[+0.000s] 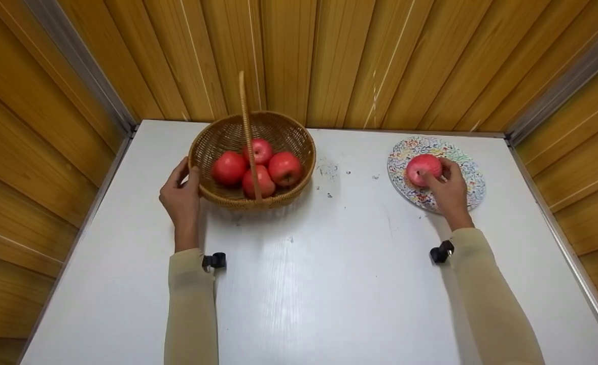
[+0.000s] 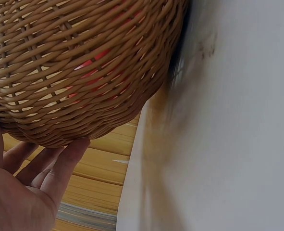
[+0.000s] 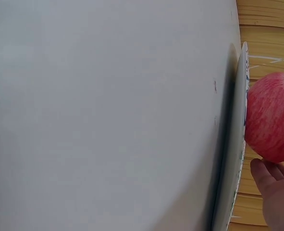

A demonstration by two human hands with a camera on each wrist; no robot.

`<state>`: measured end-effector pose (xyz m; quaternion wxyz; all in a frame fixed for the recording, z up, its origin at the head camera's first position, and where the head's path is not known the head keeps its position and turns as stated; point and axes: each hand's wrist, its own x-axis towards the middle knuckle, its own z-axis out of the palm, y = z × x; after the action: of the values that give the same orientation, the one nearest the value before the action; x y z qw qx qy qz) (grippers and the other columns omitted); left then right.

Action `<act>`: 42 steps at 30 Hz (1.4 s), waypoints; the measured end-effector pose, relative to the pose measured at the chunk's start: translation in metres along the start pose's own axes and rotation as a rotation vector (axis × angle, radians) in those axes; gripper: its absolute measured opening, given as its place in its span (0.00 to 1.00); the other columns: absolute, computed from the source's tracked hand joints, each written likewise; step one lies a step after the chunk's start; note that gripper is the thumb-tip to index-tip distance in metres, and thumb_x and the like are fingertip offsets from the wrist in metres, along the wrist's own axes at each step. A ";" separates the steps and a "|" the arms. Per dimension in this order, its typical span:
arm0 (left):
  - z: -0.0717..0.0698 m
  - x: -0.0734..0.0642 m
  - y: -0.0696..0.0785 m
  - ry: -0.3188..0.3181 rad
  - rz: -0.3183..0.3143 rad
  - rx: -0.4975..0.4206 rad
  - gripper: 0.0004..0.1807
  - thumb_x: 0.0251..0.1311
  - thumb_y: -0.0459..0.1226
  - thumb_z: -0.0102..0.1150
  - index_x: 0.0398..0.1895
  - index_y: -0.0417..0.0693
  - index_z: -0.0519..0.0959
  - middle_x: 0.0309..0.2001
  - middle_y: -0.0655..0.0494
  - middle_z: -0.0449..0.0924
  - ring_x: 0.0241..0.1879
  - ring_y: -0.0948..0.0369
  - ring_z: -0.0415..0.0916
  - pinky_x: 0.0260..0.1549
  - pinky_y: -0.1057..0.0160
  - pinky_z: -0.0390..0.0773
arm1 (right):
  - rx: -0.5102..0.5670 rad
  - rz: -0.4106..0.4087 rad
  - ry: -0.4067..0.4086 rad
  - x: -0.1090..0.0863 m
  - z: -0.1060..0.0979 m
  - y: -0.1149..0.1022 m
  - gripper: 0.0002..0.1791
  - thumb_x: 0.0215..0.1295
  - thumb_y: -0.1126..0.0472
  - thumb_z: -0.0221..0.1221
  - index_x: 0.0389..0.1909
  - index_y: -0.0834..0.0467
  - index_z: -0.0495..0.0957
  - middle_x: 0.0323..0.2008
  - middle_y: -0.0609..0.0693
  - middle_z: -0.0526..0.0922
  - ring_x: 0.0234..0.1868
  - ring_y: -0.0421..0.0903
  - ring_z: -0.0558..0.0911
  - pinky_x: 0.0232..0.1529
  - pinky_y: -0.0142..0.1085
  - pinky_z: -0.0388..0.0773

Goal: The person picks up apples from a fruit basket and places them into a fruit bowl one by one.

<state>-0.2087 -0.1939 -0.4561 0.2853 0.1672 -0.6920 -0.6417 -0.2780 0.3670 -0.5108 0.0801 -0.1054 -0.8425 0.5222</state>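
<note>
A brown wicker basket (image 1: 227, 202) with a tall arched handle stands at the back left of the white table. Several red apples (image 1: 230, 168) lie inside it. My left hand (image 1: 182, 195) holds the basket's left rim between thumb and fingers; in the left wrist view, the fingertips (image 2: 77, 147) rest against the weave. Over on the right, a round plate (image 1: 397, 163) with a multicoloured speckled pattern carries one red apple (image 1: 422, 168). My right hand (image 1: 451, 195) grips this apple from its right side, thumb at the front. The right wrist view shows the apple (image 3: 271, 118) against the plate's face.
Yellow wood-grain panels (image 1: 339, 61) wall the table (image 1: 319, 284) in at the back and both sides, with metal strips at the corners. Small dark marks (image 1: 329, 195) dot the tabletop between basket and plate. A small black device (image 1: 217, 260) sits at each wrist.
</note>
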 end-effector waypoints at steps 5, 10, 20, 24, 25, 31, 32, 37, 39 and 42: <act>0.000 0.000 0.000 -0.002 0.004 0.006 0.20 0.72 0.33 0.65 0.65 0.39 0.84 0.59 0.40 0.85 0.44 0.54 0.87 0.33 0.73 0.83 | -0.045 -0.047 0.022 -0.002 0.001 -0.003 0.45 0.72 0.49 0.70 0.81 0.59 0.59 0.77 0.58 0.66 0.77 0.54 0.65 0.75 0.44 0.66; 0.001 0.000 0.001 -0.005 -0.002 0.005 0.20 0.72 0.34 0.65 0.65 0.40 0.83 0.59 0.40 0.85 0.45 0.54 0.87 0.33 0.73 0.83 | -0.216 -0.169 0.072 -0.003 0.003 -0.006 0.46 0.68 0.53 0.74 0.80 0.58 0.61 0.75 0.60 0.65 0.77 0.57 0.64 0.75 0.52 0.66; 0.002 0.002 -0.002 0.000 -0.019 -0.001 0.20 0.72 0.34 0.65 0.65 0.41 0.84 0.59 0.42 0.85 0.47 0.50 0.86 0.35 0.72 0.83 | -0.460 -0.447 0.082 0.007 0.009 -0.006 0.41 0.62 0.67 0.77 0.73 0.62 0.69 0.73 0.64 0.65 0.75 0.65 0.65 0.73 0.61 0.64; 0.001 0.002 -0.001 -0.009 -0.034 -0.012 0.21 0.72 0.35 0.64 0.66 0.41 0.83 0.59 0.41 0.85 0.48 0.48 0.85 0.34 0.72 0.84 | -0.485 -0.422 0.050 0.006 0.009 -0.006 0.40 0.63 0.67 0.76 0.74 0.62 0.68 0.74 0.64 0.64 0.76 0.66 0.64 0.72 0.63 0.65; 0.000 0.002 -0.001 -0.011 -0.037 -0.015 0.21 0.72 0.35 0.64 0.66 0.41 0.83 0.59 0.41 0.85 0.48 0.48 0.85 0.33 0.72 0.84 | -0.482 -0.419 0.045 0.006 0.009 -0.006 0.40 0.63 0.67 0.75 0.74 0.62 0.69 0.74 0.63 0.64 0.76 0.66 0.64 0.72 0.63 0.65; -0.001 0.002 0.000 -0.014 -0.043 -0.017 0.21 0.72 0.36 0.65 0.66 0.42 0.83 0.59 0.41 0.85 0.46 0.51 0.86 0.32 0.71 0.85 | -0.366 -0.478 0.068 0.003 0.011 -0.004 0.29 0.69 0.67 0.70 0.70 0.61 0.76 0.70 0.59 0.72 0.74 0.60 0.69 0.72 0.58 0.68; -0.001 0.002 0.000 -0.013 -0.044 -0.020 0.21 0.72 0.35 0.65 0.66 0.41 0.83 0.59 0.41 0.85 0.46 0.52 0.86 0.32 0.71 0.85 | -0.337 -0.488 0.081 0.002 0.011 -0.003 0.27 0.71 0.67 0.69 0.69 0.62 0.77 0.69 0.59 0.73 0.72 0.58 0.71 0.72 0.56 0.69; 0.000 0.003 -0.002 -0.009 -0.053 -0.032 0.21 0.72 0.35 0.65 0.66 0.41 0.83 0.60 0.40 0.84 0.46 0.51 0.85 0.32 0.72 0.84 | -0.238 -0.495 0.153 0.000 0.012 -0.001 0.24 0.70 0.69 0.69 0.66 0.63 0.78 0.63 0.59 0.76 0.68 0.54 0.75 0.72 0.44 0.72; 0.000 0.003 -0.003 -0.009 -0.051 -0.028 0.21 0.72 0.35 0.65 0.66 0.41 0.83 0.60 0.41 0.84 0.47 0.50 0.85 0.33 0.72 0.84 | -0.207 -0.471 0.173 -0.001 0.011 -0.001 0.28 0.68 0.69 0.71 0.68 0.64 0.76 0.64 0.60 0.74 0.68 0.54 0.74 0.71 0.44 0.72; 0.000 0.003 -0.004 -0.010 -0.047 -0.020 0.21 0.72 0.35 0.64 0.66 0.40 0.83 0.61 0.41 0.84 0.49 0.46 0.85 0.33 0.73 0.84 | -0.164 -0.424 0.183 0.000 0.009 0.000 0.33 0.67 0.69 0.72 0.71 0.64 0.73 0.66 0.60 0.71 0.68 0.55 0.74 0.71 0.48 0.73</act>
<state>-0.2118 -0.1967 -0.4595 0.2686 0.1773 -0.6828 -0.6559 -0.2798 0.3593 -0.5149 0.2552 0.0208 -0.8745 0.4119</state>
